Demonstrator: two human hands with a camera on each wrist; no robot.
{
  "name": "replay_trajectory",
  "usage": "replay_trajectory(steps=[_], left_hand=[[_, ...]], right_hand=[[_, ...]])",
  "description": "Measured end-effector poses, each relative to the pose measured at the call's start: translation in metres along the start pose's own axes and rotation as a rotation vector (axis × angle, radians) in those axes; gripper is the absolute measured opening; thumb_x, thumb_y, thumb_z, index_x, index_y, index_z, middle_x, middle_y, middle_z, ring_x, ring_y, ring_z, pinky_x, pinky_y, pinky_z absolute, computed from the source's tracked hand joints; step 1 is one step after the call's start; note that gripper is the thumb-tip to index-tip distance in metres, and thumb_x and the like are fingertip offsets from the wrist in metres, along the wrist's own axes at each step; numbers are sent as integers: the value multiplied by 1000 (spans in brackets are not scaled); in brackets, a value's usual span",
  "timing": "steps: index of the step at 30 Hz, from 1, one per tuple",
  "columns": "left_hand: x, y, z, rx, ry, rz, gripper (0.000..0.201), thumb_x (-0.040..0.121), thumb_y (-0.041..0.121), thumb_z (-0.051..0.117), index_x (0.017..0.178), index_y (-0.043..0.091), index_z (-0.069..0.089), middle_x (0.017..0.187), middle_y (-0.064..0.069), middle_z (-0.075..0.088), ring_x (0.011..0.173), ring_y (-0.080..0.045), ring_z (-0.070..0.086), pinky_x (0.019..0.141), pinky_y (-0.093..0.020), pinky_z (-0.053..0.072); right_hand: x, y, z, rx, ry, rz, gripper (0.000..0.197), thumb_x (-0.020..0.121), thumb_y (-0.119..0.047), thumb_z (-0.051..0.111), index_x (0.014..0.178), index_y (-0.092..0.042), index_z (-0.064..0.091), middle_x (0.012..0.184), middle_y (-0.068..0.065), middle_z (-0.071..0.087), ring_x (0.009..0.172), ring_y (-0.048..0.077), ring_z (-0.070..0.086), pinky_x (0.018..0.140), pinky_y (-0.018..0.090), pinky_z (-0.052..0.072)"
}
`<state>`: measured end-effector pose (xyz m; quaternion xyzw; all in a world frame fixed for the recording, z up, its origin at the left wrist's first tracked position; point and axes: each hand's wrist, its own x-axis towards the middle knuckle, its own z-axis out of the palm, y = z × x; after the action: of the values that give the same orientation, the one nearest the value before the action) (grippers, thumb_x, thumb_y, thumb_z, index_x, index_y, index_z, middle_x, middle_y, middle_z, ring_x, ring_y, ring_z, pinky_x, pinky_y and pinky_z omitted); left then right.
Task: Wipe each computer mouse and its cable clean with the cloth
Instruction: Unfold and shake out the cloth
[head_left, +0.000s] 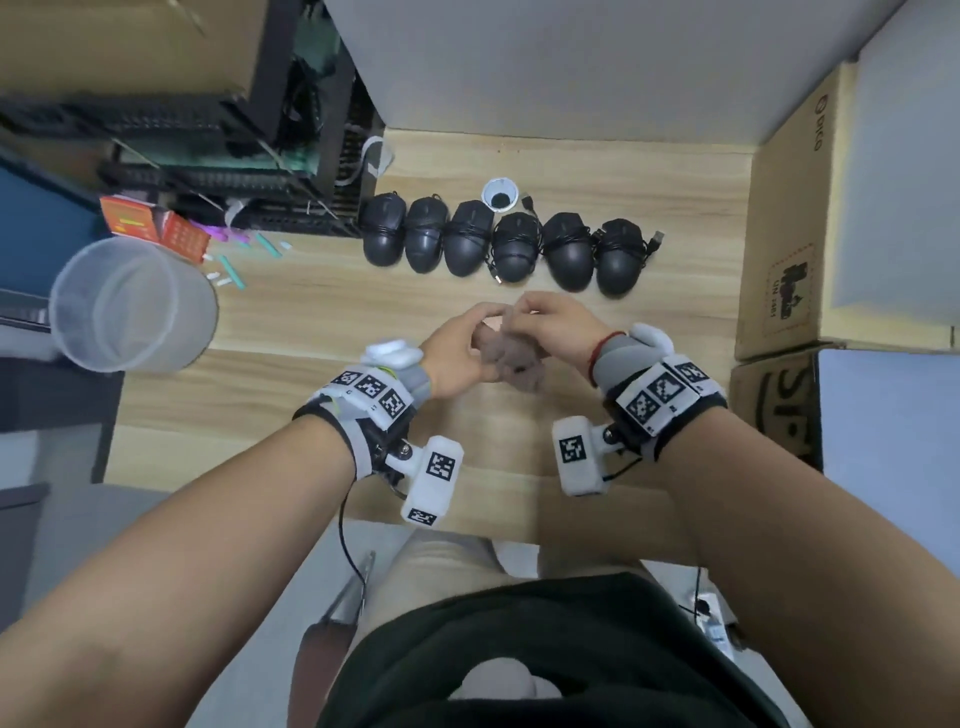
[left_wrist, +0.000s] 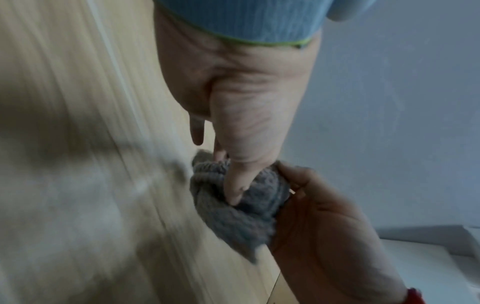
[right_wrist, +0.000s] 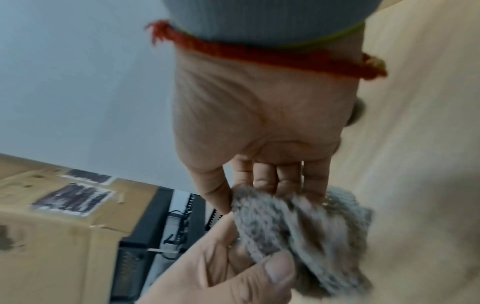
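Both pinching the soft, bunched cloth above the desk: left hand and right hand. Probably limp and light, best gathered into a pad. Six mice in a row beyond, cables wound round.

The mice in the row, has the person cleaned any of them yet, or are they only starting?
Probably only starting. Nothing looks wiped: all six mice sit in their row on the desk, cables wrapped round them. Both the left hand and the right hand hold the bunched cloth, touching no mouse. Every mouse and cable seems left.
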<state>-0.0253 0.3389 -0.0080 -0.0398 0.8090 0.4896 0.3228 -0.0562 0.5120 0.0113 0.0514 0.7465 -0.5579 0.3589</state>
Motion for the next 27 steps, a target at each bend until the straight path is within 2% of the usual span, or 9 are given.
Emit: replay_trajectory(steps=[4,8,12,15,17,19,22,24,27], left_hand=[[-23,6,-40,49,12,28,27,76,30,84,98,16,76,92,-13,76,80,-14,63,87,-41,55],[-43,8,-83,109,33,83,16,71,35,88,69,30,74,70,0,67,69,-12,52,71,-32,41],[-74,-5,-132,72,45,152,30,62,43,88,78,24,71,73,2,66,70,-14,55,69,-31,43],[-96,-29,-169,22,57,186,22,79,12,86,88,12,66,77,-6,62,69,-17,54,69,-32,45],[-103,-44,-184,92,46,196,21,83,6,82,81,12,61,72,-3,59,66,-16,51,67,-31,43],[-117,-67,-207,184,9,202,20,83,9,82,84,10,62,75,-2,62,70,-18,54,70,-32,45],[-134,-90,-237,214,-17,172,29,78,31,84,99,18,69,91,1,74,87,-23,69,84,-38,57],[-144,-98,-252,200,-34,163,41,72,48,82,101,21,72,95,1,77,92,-22,73,89,-41,58],[-163,-105,-268,50,-67,204,13,85,24,82,95,27,74,91,5,75,86,-9,67,87,-33,55]], right_hand=[[-13,-30,3,-153,22,-136,17,89,-27,70,95,-15,60,59,-6,45,45,-2,41,47,11,35],[-19,-48,18,-232,-50,-150,39,86,-34,73,119,-14,64,59,-10,49,58,5,50,63,21,44],[-25,-75,66,-349,-121,-195,34,87,-33,73,89,0,67,64,-3,53,59,5,44,56,13,33],[-27,-96,112,-219,-53,-255,24,90,-24,71,75,-6,64,73,-4,62,68,6,52,70,13,43],[-24,-109,132,-23,-28,-329,16,94,-14,64,78,-12,63,85,6,66,82,14,60,91,30,48],[-20,-126,166,108,-11,-370,12,97,-10,57,85,-11,58,81,7,57,75,16,56,84,37,50],[-15,-143,197,81,75,-406,7,98,-17,57,97,-10,55,71,1,53,62,7,51,61,21,46],[-12,-144,201,43,146,-429,13,95,-19,59,104,-9,57,68,-7,60,64,5,55,63,22,45],[-11,-152,214,-81,205,-457,13,87,-35,62,96,-26,63,78,8,58,75,17,52,74,33,42]])
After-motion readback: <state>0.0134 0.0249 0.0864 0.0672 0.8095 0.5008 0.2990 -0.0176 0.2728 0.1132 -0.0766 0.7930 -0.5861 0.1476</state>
